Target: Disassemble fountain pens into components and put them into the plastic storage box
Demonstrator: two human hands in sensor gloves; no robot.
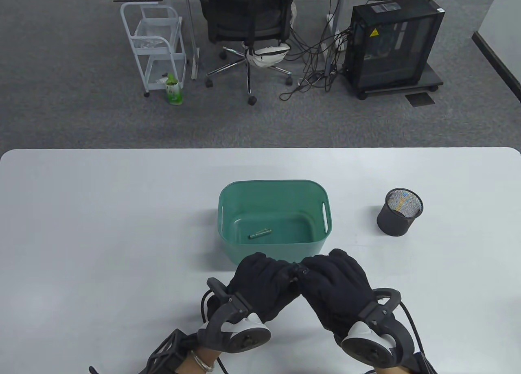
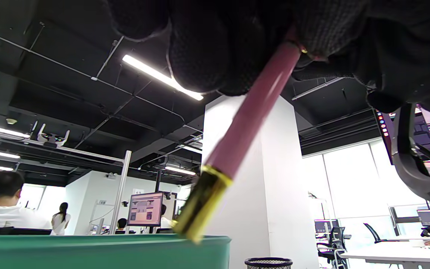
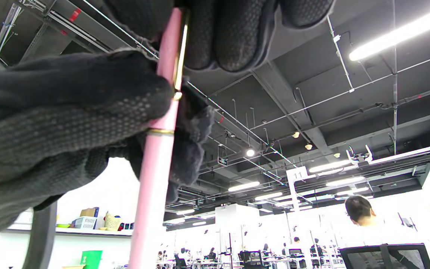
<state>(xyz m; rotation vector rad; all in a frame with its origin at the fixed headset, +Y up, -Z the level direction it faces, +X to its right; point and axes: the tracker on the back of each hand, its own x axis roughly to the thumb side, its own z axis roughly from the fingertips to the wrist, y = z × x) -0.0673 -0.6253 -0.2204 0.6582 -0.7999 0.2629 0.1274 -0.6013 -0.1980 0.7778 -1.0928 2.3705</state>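
A pink fountain pen [image 2: 252,112] with gold trim is held between both gloved hands just in front of the green plastic box [image 1: 275,191]. My left hand [image 1: 264,280] grips its barrel, whose gold end points toward the box rim [image 2: 103,246]. My right hand [image 1: 331,276] grips the capped end, where the pen [image 3: 159,149] shows a gold clip and ring. In the table view the hands hide the pen. One small dark pen part [image 1: 259,233] lies on the box floor.
A black mesh pen cup [image 1: 399,212] stands right of the box on the white table [image 1: 101,227]. Beyond the table's far edge are an office chair [image 1: 244,28], a white trolley [image 1: 154,48] and a computer tower [image 1: 392,44].
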